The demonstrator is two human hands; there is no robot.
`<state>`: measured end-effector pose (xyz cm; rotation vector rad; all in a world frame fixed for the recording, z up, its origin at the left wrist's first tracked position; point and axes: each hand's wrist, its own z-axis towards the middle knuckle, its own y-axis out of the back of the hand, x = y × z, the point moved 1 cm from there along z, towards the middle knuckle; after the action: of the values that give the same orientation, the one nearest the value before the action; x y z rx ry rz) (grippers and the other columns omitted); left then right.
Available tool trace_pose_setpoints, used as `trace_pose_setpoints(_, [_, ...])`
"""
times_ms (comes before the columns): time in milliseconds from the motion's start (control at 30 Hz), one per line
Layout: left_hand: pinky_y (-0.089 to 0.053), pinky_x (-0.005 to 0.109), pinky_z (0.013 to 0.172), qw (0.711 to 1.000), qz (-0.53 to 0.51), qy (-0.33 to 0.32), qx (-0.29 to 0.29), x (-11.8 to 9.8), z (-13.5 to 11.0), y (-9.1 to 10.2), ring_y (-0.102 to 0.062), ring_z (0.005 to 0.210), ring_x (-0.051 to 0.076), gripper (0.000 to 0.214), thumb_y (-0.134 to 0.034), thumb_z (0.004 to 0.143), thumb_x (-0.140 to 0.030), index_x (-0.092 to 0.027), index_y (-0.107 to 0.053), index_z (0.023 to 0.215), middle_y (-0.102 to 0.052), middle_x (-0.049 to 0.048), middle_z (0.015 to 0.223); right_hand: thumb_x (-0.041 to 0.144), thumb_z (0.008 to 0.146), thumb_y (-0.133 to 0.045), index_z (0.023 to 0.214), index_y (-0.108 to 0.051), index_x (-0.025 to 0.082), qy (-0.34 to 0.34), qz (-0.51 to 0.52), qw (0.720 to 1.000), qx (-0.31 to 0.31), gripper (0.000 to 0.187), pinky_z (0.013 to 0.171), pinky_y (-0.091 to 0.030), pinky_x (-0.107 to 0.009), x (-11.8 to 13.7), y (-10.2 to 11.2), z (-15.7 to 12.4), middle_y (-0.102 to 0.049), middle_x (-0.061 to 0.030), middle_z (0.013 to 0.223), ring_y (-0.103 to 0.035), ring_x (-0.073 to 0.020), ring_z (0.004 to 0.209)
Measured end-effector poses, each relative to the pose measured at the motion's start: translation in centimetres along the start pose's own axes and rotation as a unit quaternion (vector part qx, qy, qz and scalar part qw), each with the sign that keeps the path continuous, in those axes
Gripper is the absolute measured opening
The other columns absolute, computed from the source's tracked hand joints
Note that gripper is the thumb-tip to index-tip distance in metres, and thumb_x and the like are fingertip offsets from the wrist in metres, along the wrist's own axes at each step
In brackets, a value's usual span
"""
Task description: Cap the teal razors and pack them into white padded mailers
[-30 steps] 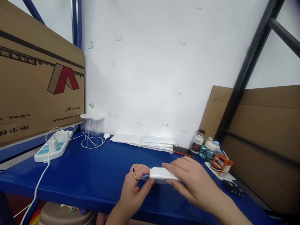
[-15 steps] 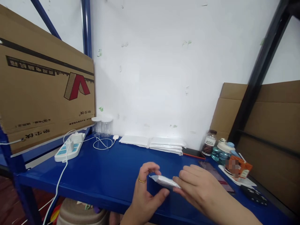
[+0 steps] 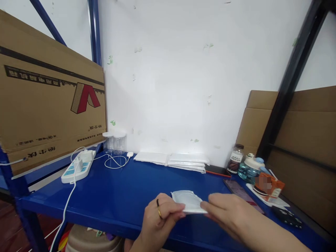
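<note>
A small flat white packet [image 3: 187, 198] is held just above the front part of the blue table, its broad face tilted toward me. My left hand [image 3: 162, 218] pinches its near left corner between thumb and fingers; a gold ring shows on one finger. My right hand [image 3: 227, 211] grips the packet's right side, fingers on top and the thumb mostly hidden beneath. Against the wall behind lie flat white packets in two stacks, a lower left stack [image 3: 151, 158] and a thicker right stack [image 3: 187, 161].
At left are a power strip [image 3: 78, 171] with white cables, two clear jars [image 3: 119, 143] and a large cardboard box [image 3: 52, 98]. At right stand a brown-capped bottle [image 3: 235, 159], a blue cup [image 3: 249, 169], an orange packet [image 3: 267, 185], phones [image 3: 243, 194] and a black object [image 3: 286, 216].
My left hand has closed from a spread shape onto the packet's left corner. The packet has turned from nearly edge-on to show its broad face.
</note>
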<state>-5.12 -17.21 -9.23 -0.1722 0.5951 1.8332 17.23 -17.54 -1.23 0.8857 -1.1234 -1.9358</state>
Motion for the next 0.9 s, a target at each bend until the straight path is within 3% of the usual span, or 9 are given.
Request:
trace_pose_setpoints(100, [-0.048,0.023,0.064,0.986,0.046,0.142,-0.070,1.6,-0.8,0.5,-0.061,0.068,0.013,0.008,-0.059,0.081,-0.023,-0.022,-0.066,0.085,-0.066,0.0009,0.074,0.025,0.093,-0.038,0.082,-0.057,0.019,-0.095,0.098,0.990,-0.015,0.022,0.055,-0.039,-0.024,-3.7,0.6,1.4,-0.057,-0.0018,0.070,-0.052,-0.0125,0.060])
trace_pose_setpoints(167, [-0.048,0.023,0.063,0.967,0.081,0.224,-0.088,2.7,-1.5,0.5,-0.060,0.066,0.013,0.013,-0.057,0.082,-0.030,-0.020,-0.065,0.083,-0.066,0.0011,0.074,0.036,0.091,-0.041,0.073,-0.054,0.019,-0.215,0.190,0.956,-0.064,0.028,0.050,-0.039,-0.023,-7.7,0.2,2.8,-0.052,0.0018,0.055,-0.049,-0.0115,0.050])
trace_pose_setpoints(300, [-0.048,0.023,0.060,0.960,0.085,0.262,-0.045,4.1,-2.9,0.1,-0.058,0.062,0.014,0.019,-0.054,0.082,-0.036,-0.020,-0.064,0.081,-0.063,-0.0001,0.068,0.047,0.081,-0.052,0.074,-0.053,0.016,-0.372,0.444,0.797,-0.172,0.031,0.040,-0.036,-0.021,-16.0,-3.4,5.3,-0.049,0.0029,0.049,-0.046,-0.0107,0.041])
trace_pose_setpoints(400, [-0.048,0.022,0.060,0.959,0.060,0.277,-0.028,4.9,-3.7,-0.2,-0.058,0.062,0.014,0.020,-0.054,0.082,-0.037,-0.020,-0.064,0.080,-0.062,0.0002,0.069,0.037,0.083,-0.049,0.077,-0.052,0.016,-0.517,0.381,0.730,-0.233,0.022,0.048,-0.042,-0.023,-19.7,-7.6,5.7,-0.052,0.0006,0.052,-0.051,-0.0119,0.047])
trace_pose_setpoints(533, [-0.047,0.022,0.060,0.953,0.027,0.302,-0.010,5.5,-4.2,-0.5,-0.057,0.063,0.013,0.022,-0.053,0.081,-0.039,-0.019,-0.063,0.079,-0.061,0.0010,0.069,0.026,0.085,-0.042,0.070,-0.054,0.013,-0.590,0.295,0.729,-0.180,0.023,0.056,-0.045,-0.029,-21.4,-12.1,4.4,-0.057,-0.0070,0.056,-0.059,-0.0190,0.060])
trace_pose_setpoints(667, [-0.045,0.021,0.056,0.950,0.021,0.310,-0.028,5.7,-4.2,-0.5,-0.055,0.060,0.013,0.022,-0.053,0.081,-0.038,-0.019,-0.062,0.075,-0.059,0.0007,0.066,0.030,0.078,-0.056,0.075,-0.060,0.010,-0.627,0.180,0.745,-0.140,0.021,0.071,-0.042,-0.039,-22.1,-13.2,3.3,-0.061,-0.0158,0.077,-0.060,-0.0305,0.085])
trace_pose_setpoints(733, [-0.044,0.020,0.055,0.952,0.024,0.305,-0.022,5.8,-4.3,-0.5,-0.054,0.059,0.013,0.020,-0.052,0.081,-0.035,-0.019,-0.062,0.075,-0.058,0.0006,0.064,0.035,0.080,-0.055,0.093,-0.061,0.009,-0.562,0.058,0.813,-0.143,0.030,0.074,-0.040,-0.039,-21.8,-13.0,4.1,-0.059,-0.0190,0.093,-0.058,-0.0311,0.092])
trace_pose_setpoints(833, [-0.044,0.020,0.056,0.954,0.019,0.298,0.018,6.2,-4.5,-0.5,-0.054,0.058,0.012,0.016,-0.052,0.080,-0.031,-0.019,-0.062,0.077,-0.058,0.0005,0.064,0.038,0.090,-0.038,0.112,-0.056,0.010,-0.317,-0.080,0.935,-0.138,0.040,0.076,-0.038,-0.036,-19.7,-13.9,7.7,-0.057,-0.0202,0.102,-0.057,-0.0260,0.094])
trace_pose_setpoints(900, [-0.044,0.020,0.057,0.952,0.022,0.304,0.026,6.6,-4.7,-0.6,-0.055,0.058,0.011,0.013,-0.052,0.079,-0.028,-0.020,-0.062,0.077,-0.059,0.0005,0.065,0.041,0.088,-0.043,0.105,-0.061,0.016,-0.257,-0.066,0.957,-0.117,0.035,0.080,-0.038,-0.033,-17.7,-15.7,11.1,-0.061,-0.0128,0.100,-0.057,-0.0226,0.094])
